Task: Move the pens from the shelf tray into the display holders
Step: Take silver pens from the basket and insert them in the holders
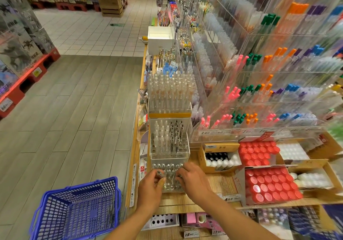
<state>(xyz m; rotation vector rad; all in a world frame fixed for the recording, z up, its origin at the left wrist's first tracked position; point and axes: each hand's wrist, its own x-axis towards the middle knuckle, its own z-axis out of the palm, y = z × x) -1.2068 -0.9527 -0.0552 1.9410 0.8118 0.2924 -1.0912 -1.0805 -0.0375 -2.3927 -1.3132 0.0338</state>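
Note:
A clear acrylic display holder [169,153] with rows of holes stands on the wooden shelf; its upper tiers carry clear and dark pens [173,134]. In its lowest tier, nearest me, stand several clear pens [171,176]. My left hand [151,187] pinches the top of one pen at the left side of that tier. At the right side my right hand [193,180] has curled fingers among the pens there; what they hold is hidden. A taller holder of clear pens [169,93] stands behind.
A blue shopping basket [78,212] sits on the floor at my lower left with a few pens inside. Boxes of red-capped bottles [269,186] and white bottles [220,160] lie to the right. Acrylic racks of coloured pens [259,91] rise behind. An aisle opens to the left.

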